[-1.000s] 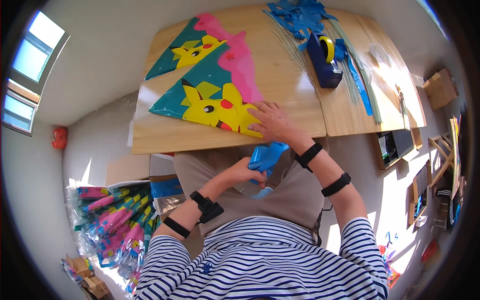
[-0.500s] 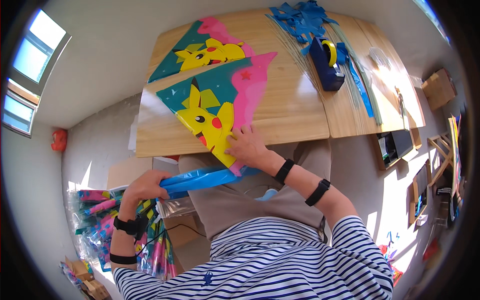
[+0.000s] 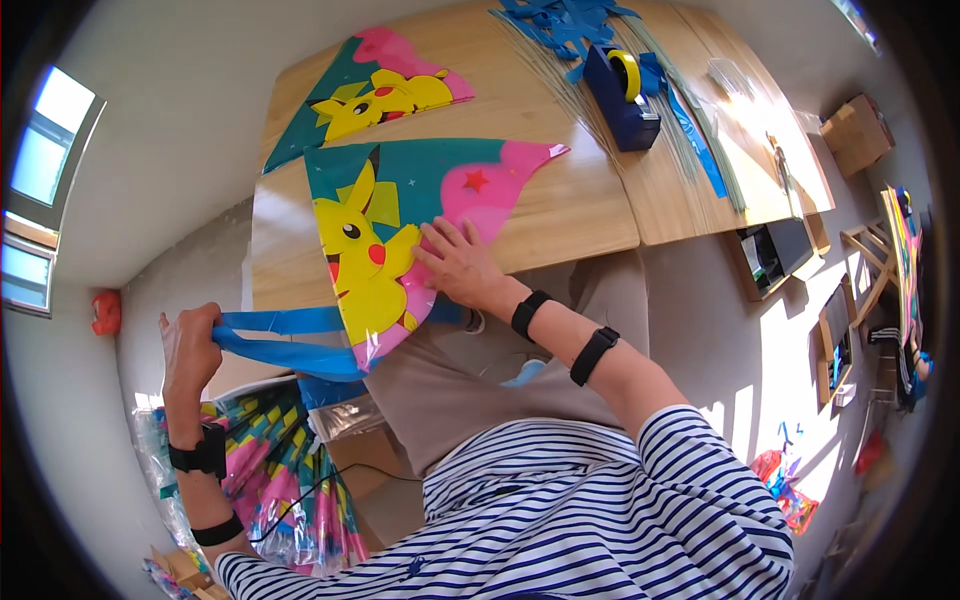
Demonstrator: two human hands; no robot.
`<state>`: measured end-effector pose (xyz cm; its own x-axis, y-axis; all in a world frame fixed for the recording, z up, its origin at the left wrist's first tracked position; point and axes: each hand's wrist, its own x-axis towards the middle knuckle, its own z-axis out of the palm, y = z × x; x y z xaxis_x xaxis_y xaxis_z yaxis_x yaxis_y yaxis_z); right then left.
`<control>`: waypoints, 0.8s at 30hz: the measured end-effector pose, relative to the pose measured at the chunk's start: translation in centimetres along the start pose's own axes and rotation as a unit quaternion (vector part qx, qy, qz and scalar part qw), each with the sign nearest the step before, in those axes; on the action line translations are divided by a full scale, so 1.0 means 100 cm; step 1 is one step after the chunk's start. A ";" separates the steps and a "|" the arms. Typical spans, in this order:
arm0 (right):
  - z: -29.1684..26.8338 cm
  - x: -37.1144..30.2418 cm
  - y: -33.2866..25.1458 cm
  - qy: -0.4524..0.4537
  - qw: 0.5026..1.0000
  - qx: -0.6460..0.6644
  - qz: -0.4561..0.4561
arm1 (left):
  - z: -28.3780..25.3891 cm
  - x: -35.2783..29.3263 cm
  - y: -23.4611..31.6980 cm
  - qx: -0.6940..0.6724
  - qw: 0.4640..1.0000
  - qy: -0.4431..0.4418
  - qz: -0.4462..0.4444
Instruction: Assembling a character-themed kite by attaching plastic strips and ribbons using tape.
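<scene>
A folded kite [image 3: 365, 230] of thin printed film, green, pink and yellow with a cartoon animal, lies partly on the table. Its lower corner overhangs the near edge. My right hand [image 3: 462, 262] rests on the pink side of it, fingers spread and lying flat. Out to the left, my left hand [image 3: 188, 350] is closed round blue ribbon strips [image 3: 285, 353]. Two lengths of the ribbon run from that fist to the kite's lower corner, where the film hides their ends. A second folded kite [image 3: 390, 95] lies farther back on the table.
On the wooden table [image 3: 560, 220] stand a blue tape dispenser [image 3: 622, 105], thin rods [image 3: 690, 130] and tangled blue ribbon [image 3: 570, 25]. Scissors [image 3: 780, 165] lie at the right. Bundled printed kites [image 3: 290, 470] fill the floor at lower left, beside a thin black cable [image 3: 310, 490].
My left hand has moved left and up, drawing out the blue ribbon into two separate lengths. The kite has turned slightly on the table, and my right hand has shifted up along it.
</scene>
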<state>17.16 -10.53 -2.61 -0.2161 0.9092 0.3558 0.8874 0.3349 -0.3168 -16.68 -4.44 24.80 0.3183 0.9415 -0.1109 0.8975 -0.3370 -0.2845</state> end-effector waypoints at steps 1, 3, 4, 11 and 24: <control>-0.001 0.000 0.000 -0.007 1.000 0.001 0.001 | 0.003 -0.002 -0.009 0.004 1.000 0.000 -0.015; 0.001 0.000 -0.001 -0.007 1.000 0.002 0.000 | 0.004 -0.009 -0.027 0.003 0.999 0.015 -0.035; 0.001 -0.001 -0.001 -0.001 1.000 0.000 0.000 | 0.005 -0.012 -0.037 0.003 0.999 0.022 -0.045; 0.004 -0.002 0.000 0.019 1.000 0.005 -0.004 | 0.021 -0.034 -0.108 -0.074 0.990 -0.003 -0.120; 0.000 -0.002 -0.002 -0.003 1.000 -0.003 0.004 | 0.036 -0.064 -0.173 0.044 0.979 0.005 -0.200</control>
<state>17.03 -10.76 -2.61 -0.2125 0.9133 0.3475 0.8913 0.3269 -0.3141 -35.32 -4.70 26.98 -0.0502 0.9981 0.0350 0.9214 0.0598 -0.3839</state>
